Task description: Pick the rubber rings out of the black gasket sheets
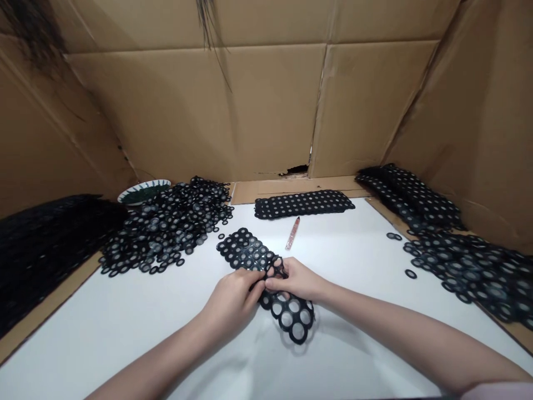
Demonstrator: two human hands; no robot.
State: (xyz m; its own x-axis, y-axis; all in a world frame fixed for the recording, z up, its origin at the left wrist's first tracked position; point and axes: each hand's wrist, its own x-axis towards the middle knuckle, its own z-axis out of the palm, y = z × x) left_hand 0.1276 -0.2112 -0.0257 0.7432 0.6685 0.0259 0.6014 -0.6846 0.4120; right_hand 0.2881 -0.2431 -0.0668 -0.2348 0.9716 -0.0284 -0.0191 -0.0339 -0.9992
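Ring strip (255, 256), pinched midway, extends beyond left hand (235, 291) and right hand (300, 280).

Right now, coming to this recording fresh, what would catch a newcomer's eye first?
Probably the left hand and right hand, meeting near the centre to pinch a strip of joined black rings over the white table. Next, the large heap of loose black rings toward the back left, and the similar ring panel lying at the back middle.

left hand (237, 289) pinching | right hand (300, 279) pinching | hands close together | forearms (179, 347) angled inward
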